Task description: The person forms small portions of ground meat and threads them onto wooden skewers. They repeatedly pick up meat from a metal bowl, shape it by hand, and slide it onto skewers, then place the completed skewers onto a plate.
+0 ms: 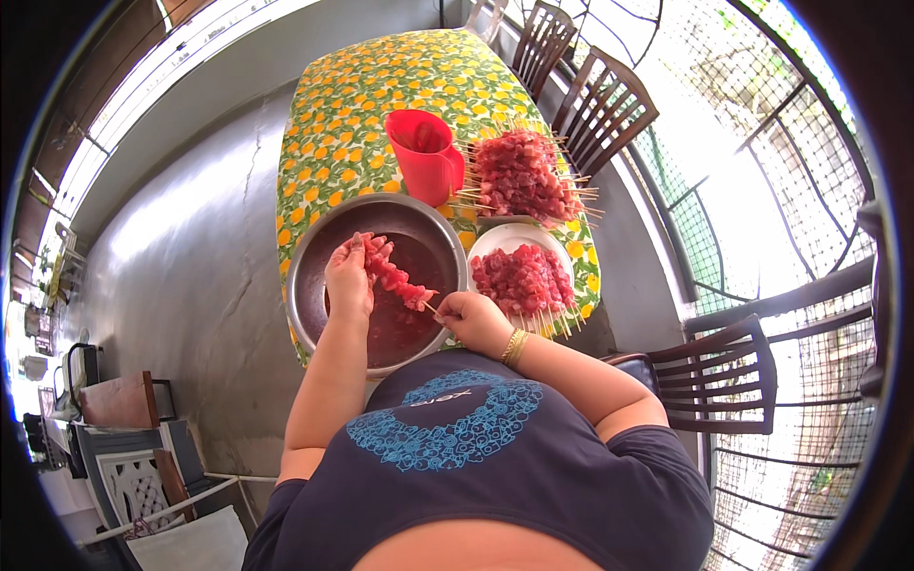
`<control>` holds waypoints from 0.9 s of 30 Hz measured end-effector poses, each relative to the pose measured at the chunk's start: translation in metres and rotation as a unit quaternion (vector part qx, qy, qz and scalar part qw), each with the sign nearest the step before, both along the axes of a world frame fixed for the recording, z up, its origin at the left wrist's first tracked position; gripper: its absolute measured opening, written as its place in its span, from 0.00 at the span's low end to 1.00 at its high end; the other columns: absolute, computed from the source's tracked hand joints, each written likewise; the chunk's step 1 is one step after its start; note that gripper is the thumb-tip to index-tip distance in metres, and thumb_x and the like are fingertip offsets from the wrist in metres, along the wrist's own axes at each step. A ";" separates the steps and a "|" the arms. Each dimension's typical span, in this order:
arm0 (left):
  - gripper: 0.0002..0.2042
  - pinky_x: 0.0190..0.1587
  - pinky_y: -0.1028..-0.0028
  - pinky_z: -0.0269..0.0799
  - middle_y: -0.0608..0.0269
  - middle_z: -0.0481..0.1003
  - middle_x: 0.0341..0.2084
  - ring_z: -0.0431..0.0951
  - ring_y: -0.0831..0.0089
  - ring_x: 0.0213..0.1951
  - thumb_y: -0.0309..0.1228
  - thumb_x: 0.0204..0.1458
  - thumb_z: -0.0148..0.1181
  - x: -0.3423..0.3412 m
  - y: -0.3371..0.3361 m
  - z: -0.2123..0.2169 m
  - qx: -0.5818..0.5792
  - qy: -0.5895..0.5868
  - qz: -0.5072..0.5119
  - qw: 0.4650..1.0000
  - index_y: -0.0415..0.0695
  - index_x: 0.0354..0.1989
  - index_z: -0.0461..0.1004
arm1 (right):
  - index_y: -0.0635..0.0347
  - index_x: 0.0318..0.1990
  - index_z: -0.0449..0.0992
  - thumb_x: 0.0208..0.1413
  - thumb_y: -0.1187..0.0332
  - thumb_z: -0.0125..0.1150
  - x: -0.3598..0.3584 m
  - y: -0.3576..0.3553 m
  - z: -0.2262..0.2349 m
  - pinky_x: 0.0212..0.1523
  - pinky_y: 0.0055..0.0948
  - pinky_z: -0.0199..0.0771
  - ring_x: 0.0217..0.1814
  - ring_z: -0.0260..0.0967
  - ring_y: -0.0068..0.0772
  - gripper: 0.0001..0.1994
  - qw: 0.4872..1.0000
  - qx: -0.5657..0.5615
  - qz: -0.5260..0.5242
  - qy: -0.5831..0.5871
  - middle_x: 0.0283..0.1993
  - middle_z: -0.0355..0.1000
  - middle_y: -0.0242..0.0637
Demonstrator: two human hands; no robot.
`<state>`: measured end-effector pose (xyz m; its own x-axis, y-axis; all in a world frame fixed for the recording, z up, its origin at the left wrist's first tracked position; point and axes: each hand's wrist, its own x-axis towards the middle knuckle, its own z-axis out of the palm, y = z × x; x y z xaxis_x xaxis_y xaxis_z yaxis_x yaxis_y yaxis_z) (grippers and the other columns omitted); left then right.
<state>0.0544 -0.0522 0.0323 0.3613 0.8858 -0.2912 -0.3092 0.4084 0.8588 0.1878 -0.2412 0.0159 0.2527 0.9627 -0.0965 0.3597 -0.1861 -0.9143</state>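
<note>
Over a wide metal basin (307, 238) of raw meat in red liquid, a skewer of raw meat (395, 276) slants between my hands. My left hand (349, 276) closes on the meat at its upper left end. At the lower right, my right hand (473, 322) pinches the bare end of the stick. To the right of the basin stands a white plate (490, 240) with a heap of meat skewers (524, 279), their stick ends pointing toward me. Behind it rises a larger pile of skewers (522, 173), sticks poking out on both sides.
A red plastic jug (428, 167) stands behind the basin. Everything rests on a table with a yellow and green fruit-patterned cloth (381, 81). Dark wooden chairs (605, 109) line the right side, another chair (719, 374) is near my right elbow, and a mesh-covered window grille lies beyond.
</note>
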 end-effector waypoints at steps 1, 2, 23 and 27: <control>0.12 0.31 0.70 0.81 0.54 0.79 0.37 0.83 0.60 0.40 0.35 0.66 0.51 0.002 -0.001 -0.001 -0.001 0.002 -0.004 1.000 0.37 0.45 0.71 | 0.64 0.36 0.78 0.54 0.70 0.62 0.000 -0.002 -0.001 0.41 0.41 0.75 0.39 0.76 0.51 0.06 1.000 0.003 -0.005 -0.009 0.34 0.77 0.49; 0.12 0.31 0.70 0.81 0.54 0.79 0.37 0.83 0.60 0.40 0.35 0.66 0.51 0.004 -0.002 -0.002 0.002 -0.001 -0.015 1.000 0.37 0.45 0.70 | 0.63 0.35 0.78 0.54 0.70 0.62 0.001 -0.004 -0.003 0.41 0.41 0.75 0.39 0.76 0.51 0.06 1.000 0.001 -0.010 -0.010 0.34 0.77 0.49; 0.19 0.51 0.69 0.72 0.58 0.76 0.49 0.75 0.67 0.51 0.41 0.62 0.59 -0.012 0.028 -0.102 0.078 0.249 -0.152 0.953 0.44 0.56 0.71 | 0.65 0.39 0.78 0.57 0.75 0.62 0.043 -0.053 -0.060 0.27 0.23 0.75 0.27 0.73 0.19 0.04 0.967 -0.058 -0.239 0.063 0.29 0.77 0.33; 0.18 0.54 0.69 0.68 0.56 0.76 0.50 0.74 0.69 0.51 0.39 0.60 0.60 -0.045 0.059 -0.145 0.163 0.365 -0.233 0.886 0.42 0.55 0.73 | 0.62 0.38 0.79 0.54 0.71 0.61 0.044 -0.068 -0.084 0.39 0.42 0.76 0.34 0.77 0.48 0.07 0.947 -0.169 -0.241 -0.129 0.32 0.78 0.49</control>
<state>0.0096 0.0070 -0.1128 0.5310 0.7700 -0.3537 0.5152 0.0380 0.8562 0.2316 -0.3090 -0.0678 0.7122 0.6547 -0.2532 0.3615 -0.6513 -0.6671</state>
